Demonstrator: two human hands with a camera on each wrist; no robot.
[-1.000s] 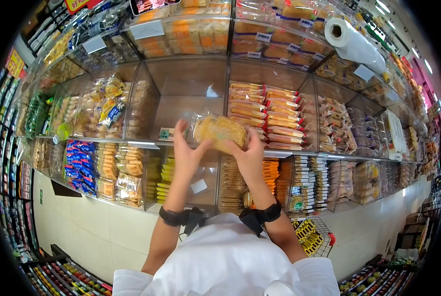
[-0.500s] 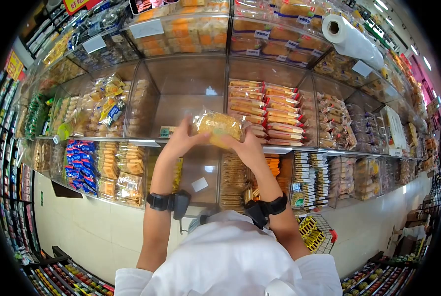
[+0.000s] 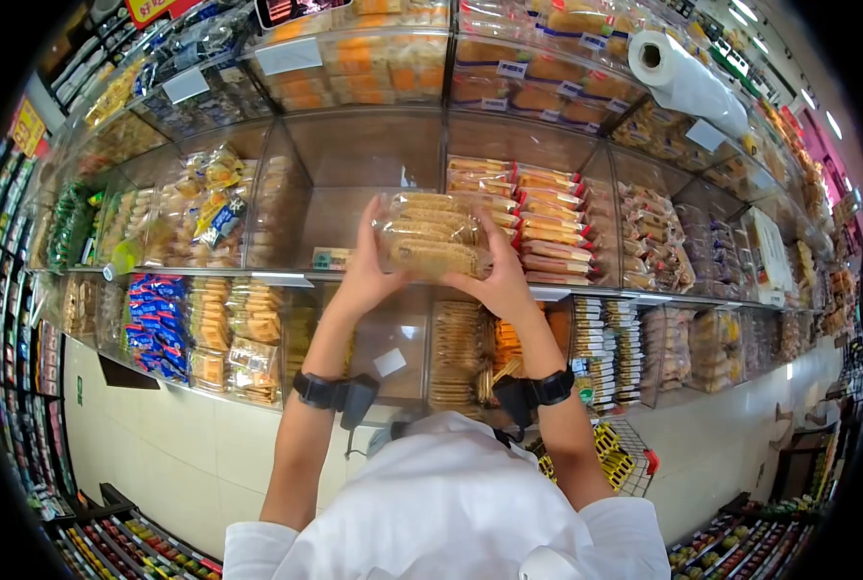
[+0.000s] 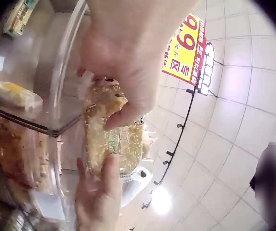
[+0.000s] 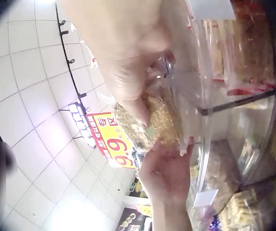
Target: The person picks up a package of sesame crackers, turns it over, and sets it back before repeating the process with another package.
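A clear packet of sesame-coated pieces (image 3: 431,232) is held between both hands in front of the shelf unit. My left hand (image 3: 366,275) grips its left end and my right hand (image 3: 501,275) its right end, thumbs along the near side. The left wrist view shows the golden, seeded packet (image 4: 114,139) with the left hand's (image 4: 126,72) thumb on it. In the right wrist view, the right hand (image 5: 130,72) lays its thumb on the packet (image 5: 164,120).
Behind the packet is a bare shelf compartment (image 3: 364,208) with a small green-and-white packet (image 3: 331,258). Red-ended packets (image 3: 552,232) fill the compartment at right. A plastic bag roll (image 3: 688,82) lies at upper right, and a wire basket (image 3: 625,459) stands low at right.
The packet has been turned, so several stacked rows now face up instead of one broad side. Both hands have shifted to its ends, and the forearms are farther apart than a second ago.
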